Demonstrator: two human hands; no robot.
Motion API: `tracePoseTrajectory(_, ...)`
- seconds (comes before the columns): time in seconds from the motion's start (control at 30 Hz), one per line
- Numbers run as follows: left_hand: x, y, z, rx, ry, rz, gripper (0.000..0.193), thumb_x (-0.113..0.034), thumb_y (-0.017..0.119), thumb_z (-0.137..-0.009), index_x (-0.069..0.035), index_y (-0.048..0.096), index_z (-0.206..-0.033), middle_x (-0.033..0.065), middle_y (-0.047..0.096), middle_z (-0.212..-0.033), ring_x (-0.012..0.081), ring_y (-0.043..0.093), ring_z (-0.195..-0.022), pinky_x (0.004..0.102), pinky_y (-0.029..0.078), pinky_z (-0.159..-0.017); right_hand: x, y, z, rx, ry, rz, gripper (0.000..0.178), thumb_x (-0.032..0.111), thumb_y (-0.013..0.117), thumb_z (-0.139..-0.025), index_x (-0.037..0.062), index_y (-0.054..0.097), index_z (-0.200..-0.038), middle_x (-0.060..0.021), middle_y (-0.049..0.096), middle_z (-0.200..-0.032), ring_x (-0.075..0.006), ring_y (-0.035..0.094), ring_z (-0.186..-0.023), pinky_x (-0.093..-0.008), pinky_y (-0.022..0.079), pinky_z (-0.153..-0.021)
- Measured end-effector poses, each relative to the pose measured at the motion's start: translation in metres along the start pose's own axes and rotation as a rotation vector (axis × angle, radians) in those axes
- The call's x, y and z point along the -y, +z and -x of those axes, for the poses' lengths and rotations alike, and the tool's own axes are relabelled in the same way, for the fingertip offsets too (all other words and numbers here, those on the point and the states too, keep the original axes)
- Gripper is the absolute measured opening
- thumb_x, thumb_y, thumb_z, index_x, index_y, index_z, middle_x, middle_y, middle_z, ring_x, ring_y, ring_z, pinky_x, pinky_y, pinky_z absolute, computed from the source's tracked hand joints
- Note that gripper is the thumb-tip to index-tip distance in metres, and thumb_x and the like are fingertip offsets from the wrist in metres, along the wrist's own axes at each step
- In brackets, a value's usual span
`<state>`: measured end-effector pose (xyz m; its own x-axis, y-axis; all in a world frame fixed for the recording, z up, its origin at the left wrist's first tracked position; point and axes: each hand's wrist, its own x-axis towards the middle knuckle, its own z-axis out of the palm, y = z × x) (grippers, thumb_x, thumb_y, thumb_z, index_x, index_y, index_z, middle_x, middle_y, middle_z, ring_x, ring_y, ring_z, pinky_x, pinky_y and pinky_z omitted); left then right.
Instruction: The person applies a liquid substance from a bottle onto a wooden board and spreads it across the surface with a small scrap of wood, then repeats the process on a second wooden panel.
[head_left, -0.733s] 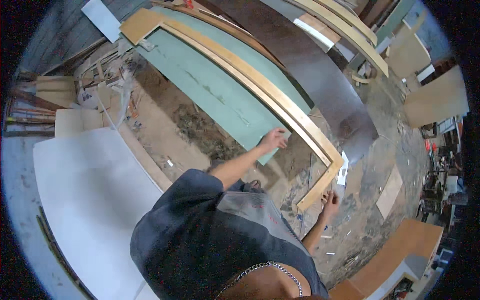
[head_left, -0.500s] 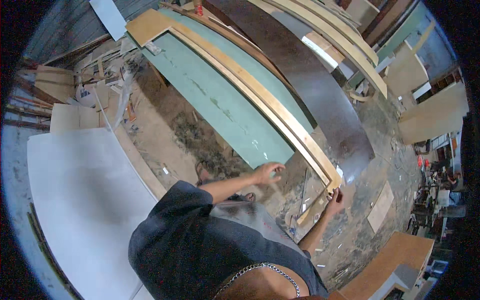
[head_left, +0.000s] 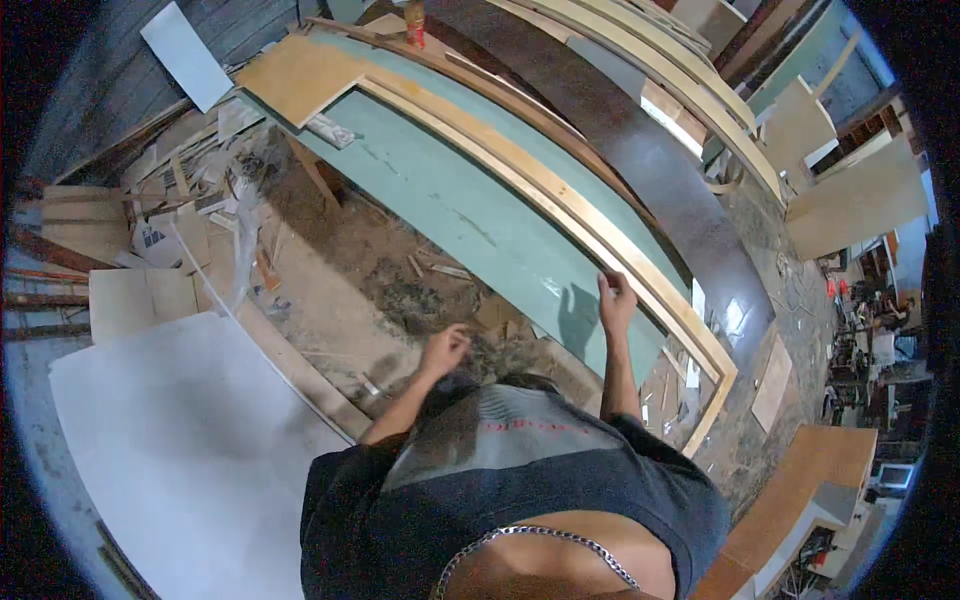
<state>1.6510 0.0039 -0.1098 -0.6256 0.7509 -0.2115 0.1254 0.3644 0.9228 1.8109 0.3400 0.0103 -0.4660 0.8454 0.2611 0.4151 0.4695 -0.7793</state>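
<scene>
My left hand [head_left: 447,350] hangs over the littered floor in front of the green board, fingers loosely bent and nothing visible in them. My right hand [head_left: 617,300] is raised over the right part of the board, close to the long rail, its thumb and fingers a little apart. The pale green board [head_left: 470,230] lies flat like a tabletop. Along it runs a long pale wooden frame [head_left: 570,195], with a short end piece [head_left: 708,415] turned toward me at the right. A yellowish plywood panel [head_left: 300,78] covers the far left end, beside a small clear-wrapped bundle [head_left: 330,131].
A dark brown glossy panel [head_left: 640,150] stretches behind the board. A red container [head_left: 415,27] stands at the back. Close on my left is a large white sheet [head_left: 190,430]. Wood scraps [head_left: 225,190] litter the floor. An orange-brown cabinet [head_left: 800,490] stands at lower right.
My right hand has left the frame's right corner and moved left and away from me over the green board. My left hand has drawn left from the board's edge. The view has shifted.
</scene>
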Motion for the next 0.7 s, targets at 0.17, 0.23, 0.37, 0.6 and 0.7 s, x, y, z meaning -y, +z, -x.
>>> tracePoseTrajectory(0.17,0.087,-0.118,0.001,-0.121,0.126,-0.450,0.034,-0.028,0.065,-0.089,-0.009,0.061,-0.117,0.0100,0.071,-0.094,0.0245,0.071,-0.084,0.0363,0.054,-0.073,0.069,0.105,-0.063,0.098,-0.223,-0.045,0.026,0.023,0.069,-0.089,0.0000,0.068,-0.100,-0.0128,0.070,-0.087,-0.0206,0.067,-0.083,-0.0341,0.052,-0.078)
tracePoseTrajectory(0.23,0.072,-0.146,-0.006,-0.211,-0.134,-0.204,0.031,-0.026,0.066,-0.089,-0.008,0.062,-0.114,0.0098,0.071,-0.095,0.0224,0.070,-0.083,0.0345,0.054,-0.073,0.096,0.124,-0.088,0.117,-0.178,0.067,0.029,0.025,0.070,-0.088,0.0007,0.069,-0.102,-0.0149,0.071,-0.091,-0.0228,0.068,-0.084,-0.0355,0.053,-0.079)
tracePoseTrajectory(0.37,0.090,-0.171,-0.017,-0.392,0.037,0.007,0.029,-0.019,0.066,-0.089,-0.007,0.063,-0.115,0.0092,0.069,-0.096,0.0187,0.067,-0.084,0.0319,0.053,-0.071,0.111,0.187,-0.155,0.142,-0.169,0.139,0.051,0.049,0.071,-0.081,0.0042,0.070,-0.105,-0.0159,0.071,-0.099,-0.0307,0.067,-0.094,-0.0379,0.052,-0.083)
tracePoseTrajectory(0.6,0.134,-0.239,-0.052,-0.175,-0.076,0.173,0.035,-0.025,0.062,-0.094,0.002,0.060,-0.116,0.0105,0.067,-0.104,0.0190,0.064,-0.097,0.0314,0.050,-0.083,0.121,0.271,-0.237,0.151,-0.111,0.481,0.065,0.062,0.067,-0.078,0.0076,0.068,-0.113,-0.0131,0.069,-0.106,-0.0321,0.063,-0.104,-0.0560,0.036,-0.097)
tracePoseTrajectory(0.7,0.203,-0.271,-0.073,-0.169,-0.181,0.614,0.034,-0.025,0.059,-0.095,0.004,0.060,-0.114,0.0110,0.065,-0.108,0.0203,0.062,-0.099,0.0324,0.048,-0.085,0.159,0.303,-0.269,0.437,0.095,0.418,0.063,0.063,0.068,-0.078,0.0084,0.070,-0.108,-0.0126,0.069,-0.106,-0.0320,0.062,-0.105,-0.0601,0.029,-0.099)
